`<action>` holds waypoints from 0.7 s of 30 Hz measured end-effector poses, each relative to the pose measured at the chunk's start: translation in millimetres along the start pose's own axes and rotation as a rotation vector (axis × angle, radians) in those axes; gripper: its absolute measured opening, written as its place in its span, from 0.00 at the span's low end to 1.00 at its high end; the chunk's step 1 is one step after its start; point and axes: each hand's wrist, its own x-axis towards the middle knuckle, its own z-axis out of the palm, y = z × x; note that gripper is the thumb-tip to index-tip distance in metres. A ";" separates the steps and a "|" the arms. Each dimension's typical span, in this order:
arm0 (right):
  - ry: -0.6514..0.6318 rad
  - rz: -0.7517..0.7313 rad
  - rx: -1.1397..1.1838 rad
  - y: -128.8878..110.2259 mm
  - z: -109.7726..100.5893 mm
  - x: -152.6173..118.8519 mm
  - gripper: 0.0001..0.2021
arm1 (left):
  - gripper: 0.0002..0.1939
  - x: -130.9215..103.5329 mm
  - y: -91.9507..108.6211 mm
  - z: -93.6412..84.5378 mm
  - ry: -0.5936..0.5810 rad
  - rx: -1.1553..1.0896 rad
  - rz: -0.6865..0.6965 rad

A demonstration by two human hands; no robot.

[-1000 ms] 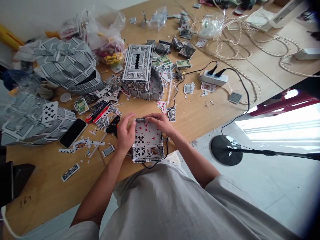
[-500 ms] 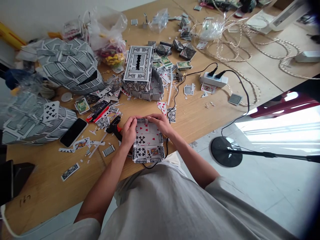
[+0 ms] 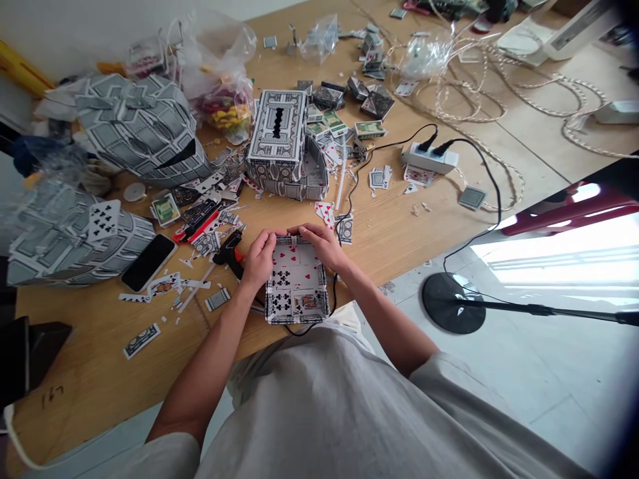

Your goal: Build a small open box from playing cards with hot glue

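head view: from a distance i am watching the left hand (image 3: 259, 261) pinching the open card tray (image 3: 297, 320) at its far left corner. the right hand (image 3: 323, 247) is gripping the tray's far right corner, its fingers reaching along the far wall; both grips are looking narrow around the thin sides. the tray is sitting across the near edge of the wooden table (image 3: 94, 339), hearts, clubs and a king showing inside; whether its base is touching the tabletop, i cannot tell. a black glue gun (image 3: 228, 251) is lying just left of the left hand. a phone (image 3: 148, 263) is resting toward the table's left edge. beyond the tray, toward the far edge, a slotted card box (image 3: 277, 150) is standing, and a white power strip (image 3: 430, 159) is lying well to its right.
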 end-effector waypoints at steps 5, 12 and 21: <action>-0.039 0.039 -0.027 -0.1 -2.6 0.2 0.27 | 0.17 6.6 -3.4 -3.1 -0.041 0.040 0.032; -0.042 0.087 -0.042 -2.5 -3.7 -1.3 0.30 | 0.10 -8.8 20.0 -8.6 0.073 0.313 0.281; -0.027 0.083 -0.076 -8.7 -0.8 -2.9 0.27 | 0.14 -58.7 55.5 10.7 -0.479 1.149 0.508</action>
